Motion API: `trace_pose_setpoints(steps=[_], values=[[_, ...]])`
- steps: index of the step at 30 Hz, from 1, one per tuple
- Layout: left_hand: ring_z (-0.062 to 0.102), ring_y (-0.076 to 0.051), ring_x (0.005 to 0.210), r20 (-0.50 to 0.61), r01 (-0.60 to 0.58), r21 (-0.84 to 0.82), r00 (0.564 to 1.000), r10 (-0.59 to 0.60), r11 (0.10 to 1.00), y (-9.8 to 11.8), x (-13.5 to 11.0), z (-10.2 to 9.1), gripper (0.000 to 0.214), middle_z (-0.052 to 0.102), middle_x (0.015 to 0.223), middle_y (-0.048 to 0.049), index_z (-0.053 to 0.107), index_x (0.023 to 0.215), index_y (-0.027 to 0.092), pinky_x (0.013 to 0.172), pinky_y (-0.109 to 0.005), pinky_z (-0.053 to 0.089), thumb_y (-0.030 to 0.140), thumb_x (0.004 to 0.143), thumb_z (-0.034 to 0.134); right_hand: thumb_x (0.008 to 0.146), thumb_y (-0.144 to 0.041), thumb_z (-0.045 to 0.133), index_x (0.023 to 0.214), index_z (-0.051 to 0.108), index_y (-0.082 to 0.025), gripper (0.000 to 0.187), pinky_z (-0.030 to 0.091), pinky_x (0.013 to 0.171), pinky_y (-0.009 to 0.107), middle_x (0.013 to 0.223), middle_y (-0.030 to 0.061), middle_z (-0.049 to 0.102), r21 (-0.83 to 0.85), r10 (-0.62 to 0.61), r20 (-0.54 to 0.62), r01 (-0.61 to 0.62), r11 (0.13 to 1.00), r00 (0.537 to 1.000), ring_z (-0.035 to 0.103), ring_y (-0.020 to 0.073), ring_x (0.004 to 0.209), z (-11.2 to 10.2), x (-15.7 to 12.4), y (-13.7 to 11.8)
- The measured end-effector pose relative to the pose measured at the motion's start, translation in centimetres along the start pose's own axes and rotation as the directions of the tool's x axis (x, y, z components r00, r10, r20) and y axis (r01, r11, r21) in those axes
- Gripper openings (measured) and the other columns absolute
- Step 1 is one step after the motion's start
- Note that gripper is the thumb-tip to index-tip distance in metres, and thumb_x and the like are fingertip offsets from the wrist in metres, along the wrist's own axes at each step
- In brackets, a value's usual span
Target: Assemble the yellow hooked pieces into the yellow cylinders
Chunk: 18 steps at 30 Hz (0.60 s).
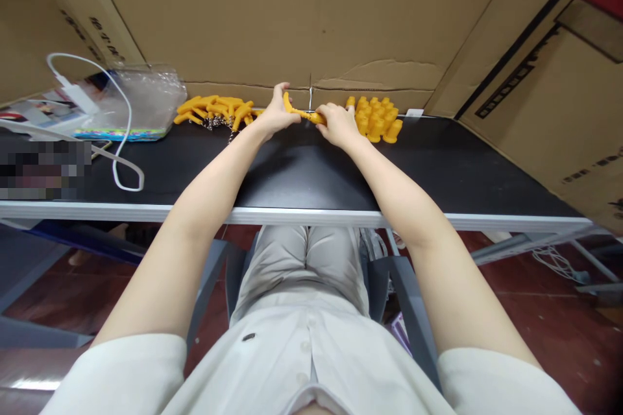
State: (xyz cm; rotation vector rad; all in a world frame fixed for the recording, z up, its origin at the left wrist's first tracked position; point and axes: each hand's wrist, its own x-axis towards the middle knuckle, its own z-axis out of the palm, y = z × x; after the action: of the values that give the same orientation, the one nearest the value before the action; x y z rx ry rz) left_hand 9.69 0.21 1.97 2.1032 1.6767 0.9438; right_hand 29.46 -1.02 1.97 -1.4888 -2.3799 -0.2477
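Both my hands meet at the far middle of the black table (302, 168). My left hand (275, 115) is closed around one end of a yellow plastic piece (302, 114). The other end of that piece sits in the closed fingers of my right hand (339, 124). A thin metal pin or wire (310, 98) stands up just behind the piece. Left of my hands lies a pile of yellow pieces with small metal chains (217, 110). To the right stands a cluster of several short yellow plastic parts (376, 118).
Cardboard sheets (311, 13) wall in the table at the back and right. At the far left lie a clear plastic bag (141, 100), a white charger with its cable (119, 142) and some printed papers (34, 110). My knees and a grey chair frame (403, 285) show below the table edge.
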Motion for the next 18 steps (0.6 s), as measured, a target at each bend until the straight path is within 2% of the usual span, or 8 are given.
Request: trace_pose_setpoints(steps=[3,6,9,12,15,18], values=[[0.06,-0.037,0.148,-0.012,-0.085,0.145,0.996,0.087,0.986,-0.4,-0.7,0.0,0.1,0.053,0.16,-0.0179,0.028,0.177,0.028,0.115,-0.052,0.057,0.017,0.086,0.069,0.107,-0.02,0.051,0.149,0.067,-0.017,0.045,0.038,0.119,0.061,0.152,0.0217,0.067,0.008,0.016,0.01,-0.016,1.0,1.0,0.063,0.0417,0.139,-0.3,0.0,0.0],[0.06,-0.039,0.148,-0.034,-0.095,0.213,0.994,0.104,0.972,-0.7,-1.1,0.1,0.093,0.057,0.157,-0.0225,0.03,0.177,0.021,0.125,-0.054,0.048,0.016,0.092,0.065,0.108,-0.022,0.051,0.151,0.065,-0.017,0.046,0.039,0.119,0.062,0.153,0.0226,0.067,0.039,-0.01,-0.005,0.01,0.999,1.0,0.064,0.0422,0.139,-0.2,0.1,0.1],[0.062,-0.043,0.145,-0.038,-0.049,0.278,0.997,0.062,0.959,-0.7,-1.3,-0.2,0.083,0.064,0.151,-0.0233,0.032,0.178,0.02,0.125,-0.057,0.045,0.021,0.1,0.06,0.109,-0.026,0.051,0.152,0.065,-0.017,0.046,0.041,0.118,0.064,0.149,0.0235,0.068,0.09,-0.049,-0.038,0.052,0.995,0.998,0.064,0.0426,0.139,0.1,0.2,0.3],[0.064,-0.045,0.141,-0.036,0.016,0.36,0.999,-0.003,0.933,-0.4,-1.5,-0.7,0.069,0.071,0.142,-0.0203,0.045,0.171,0.023,0.121,-0.057,0.048,0.03,0.104,0.059,0.109,-0.026,0.053,0.154,0.065,-0.017,0.047,0.041,0.12,0.066,0.148,0.0234,0.069,0.116,-0.062,-0.054,0.068,0.991,0.997,0.064,0.0424,0.141,0.4,0.4,0.6],[0.067,-0.045,0.136,-0.053,0.057,0.403,0.998,-0.039,0.913,0.0,-1.7,-1.0,0.058,0.074,0.136,-0.0183,0.057,0.161,0.025,0.116,-0.053,0.051,0.035,0.104,0.061,0.109,-0.029,0.058,0.155,0.065,-0.018,0.048,0.045,0.121,0.066,0.149,0.023,0.068,0.164,-0.065,-0.059,0.074,0.984,0.996,0.063,0.0424,0.143,0.7,0.7,1.1],[0.067,-0.044,0.134,-0.059,0.076,0.399,0.997,-0.057,0.914,0.2,-1.8,-1.3,0.059,0.074,0.134,-0.017,0.059,0.158,0.026,0.114,-0.051,0.052,0.033,0.099,0.065,0.104,-0.033,0.067,0.155,0.066,-0.018,0.053,0.048,0.122,0.063,0.151,0.0222,0.067,0.271,-0.083,-0.074,0.1,0.957,0.994,0.064,0.0399,0.143,1.4,1.5,2.1]])
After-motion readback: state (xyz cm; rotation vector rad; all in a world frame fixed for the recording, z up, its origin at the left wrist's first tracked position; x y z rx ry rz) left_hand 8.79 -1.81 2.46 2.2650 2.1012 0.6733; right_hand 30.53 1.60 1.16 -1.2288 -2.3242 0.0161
